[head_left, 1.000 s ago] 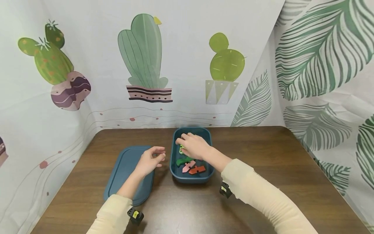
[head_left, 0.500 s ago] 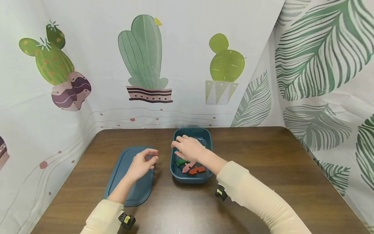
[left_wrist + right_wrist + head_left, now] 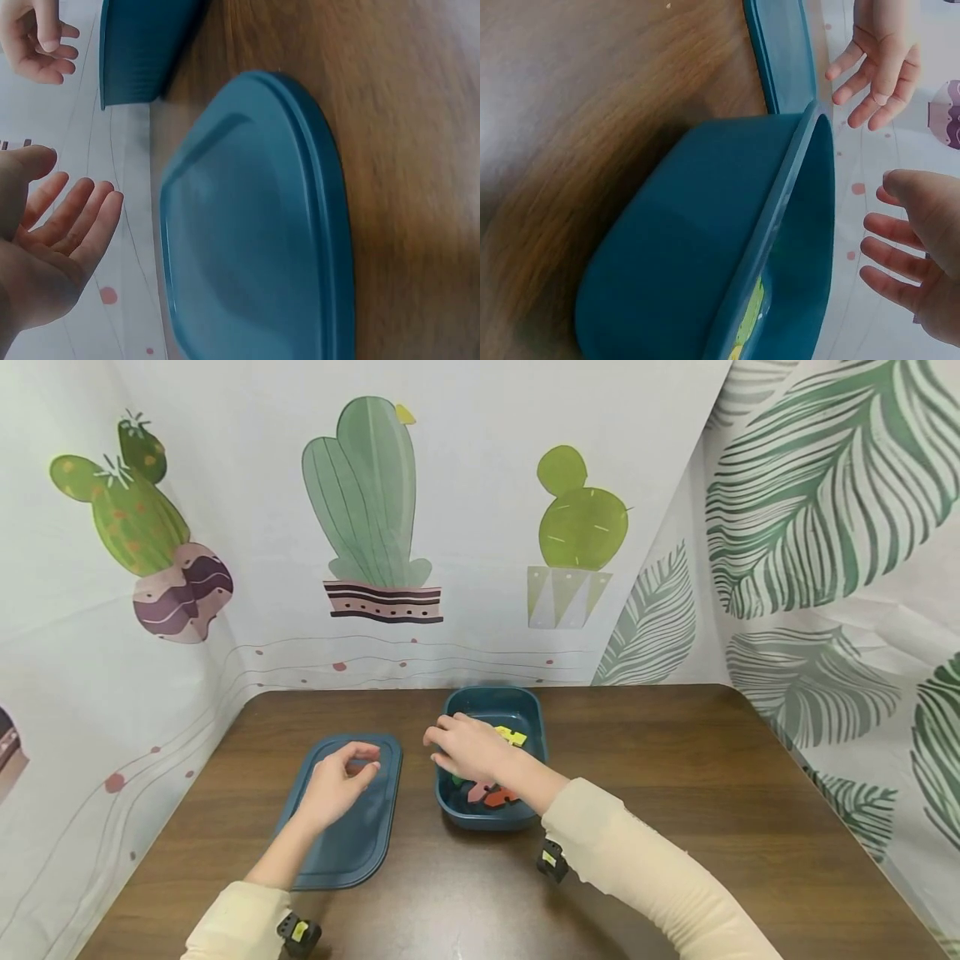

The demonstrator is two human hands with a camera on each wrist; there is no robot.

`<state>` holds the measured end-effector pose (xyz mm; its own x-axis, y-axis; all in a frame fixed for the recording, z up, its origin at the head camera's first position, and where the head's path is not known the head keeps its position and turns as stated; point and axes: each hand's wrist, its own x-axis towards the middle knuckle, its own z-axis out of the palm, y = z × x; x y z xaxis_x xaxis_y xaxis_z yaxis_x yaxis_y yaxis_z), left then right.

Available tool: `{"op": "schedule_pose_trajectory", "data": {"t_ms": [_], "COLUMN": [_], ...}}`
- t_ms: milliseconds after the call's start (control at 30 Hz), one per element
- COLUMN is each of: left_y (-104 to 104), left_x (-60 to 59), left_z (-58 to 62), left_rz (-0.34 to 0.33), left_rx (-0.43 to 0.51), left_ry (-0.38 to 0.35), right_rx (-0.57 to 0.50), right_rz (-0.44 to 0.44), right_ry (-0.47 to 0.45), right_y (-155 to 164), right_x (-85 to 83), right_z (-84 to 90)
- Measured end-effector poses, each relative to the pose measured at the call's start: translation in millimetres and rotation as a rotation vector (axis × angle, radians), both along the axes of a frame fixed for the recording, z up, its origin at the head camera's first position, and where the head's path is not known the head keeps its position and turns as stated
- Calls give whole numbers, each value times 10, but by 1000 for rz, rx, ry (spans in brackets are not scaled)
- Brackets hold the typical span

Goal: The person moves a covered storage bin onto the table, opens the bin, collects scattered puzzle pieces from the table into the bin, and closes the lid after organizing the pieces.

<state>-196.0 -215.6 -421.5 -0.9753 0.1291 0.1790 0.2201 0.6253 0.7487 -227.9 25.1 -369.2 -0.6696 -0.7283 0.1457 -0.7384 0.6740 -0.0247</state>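
Note:
My right hand (image 3: 467,748) hovers over the left rim of a deep blue plastic box (image 3: 491,821). Its fingers are loosely bent and hold nothing, as the right wrist view shows. Inside the box lie a yellow piece (image 3: 512,736), a pink arrow-shaped piece (image 3: 480,792) and a red-orange one (image 3: 499,797); a green piece is mostly hidden under the hand. My left hand (image 3: 333,787) is above a flat blue lid (image 3: 358,843), palm turned inward, fingers relaxed and bare. In the left wrist view, a gap shows between that hand (image 3: 56,247) and the lid (image 3: 240,225).
Box and lid stand side by side on a brown wooden table (image 3: 660,793), the box near the back edge. Behind the table hangs a white cloth (image 3: 480,527) printed with cacti and leaves. A small black camera (image 3: 298,935) sits on the left wrist, another (image 3: 552,860) on the right.
Both hands have moved left: the right from inside the box to its left rim, the left back over the lid. The yellow piece has come into sight. Box and lid stay put.

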Motion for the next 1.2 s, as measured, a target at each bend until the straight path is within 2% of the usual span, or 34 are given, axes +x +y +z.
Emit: {"op": "schedule_pose_trajectory", "data": {"t_ms": [333, 867, 1200], "left_y": [-164, -514, -634], "left_x": [44, 95, 161], "left_z": [17, -28, 17], "left_rz": [15, 94, 130], "left_rx": [-66, -138, -156], "left_ry": [43, 18, -1], "right_rx": [4, -8, -22], "right_rz": [4, -2, -55], "right_ry": [-8, -44, -102], "right_y": [-151, -376, -510], "right_x": [44, 96, 148], "right_z": [48, -45, -32]}}
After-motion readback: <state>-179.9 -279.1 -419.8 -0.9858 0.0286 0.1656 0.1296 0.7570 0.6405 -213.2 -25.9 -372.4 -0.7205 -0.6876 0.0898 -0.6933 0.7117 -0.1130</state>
